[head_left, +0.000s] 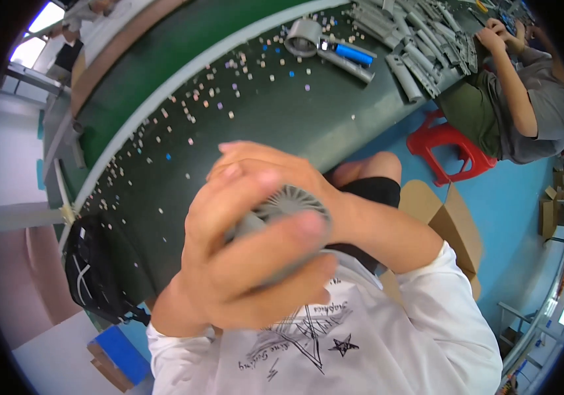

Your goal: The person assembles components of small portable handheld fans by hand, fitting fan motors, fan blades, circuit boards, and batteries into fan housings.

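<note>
Close to my chest, a grey round plastic part (288,203) with radiating ribs on its end is held between my two hands. My left hand (242,263) wraps its fingers across the near side of it, and motion blurs them. From the right, my right hand (282,164) closes round the far side, its fingers partly behind the left ones. Much of the part is covered by the fingers. Further off on the table lies a grey piece with a ring-shaped head (304,37), beside a blue cylinder (353,54).
Many small pale and coloured bits (191,118) are scattered over the dark green table (282,118). A pile of grey plastic pieces (414,39) sits at the far right, near a co-worker (532,92) and a red stool (450,148). An opened cardboard box (456,227) stands to my right; a black bag (94,270) is at left.
</note>
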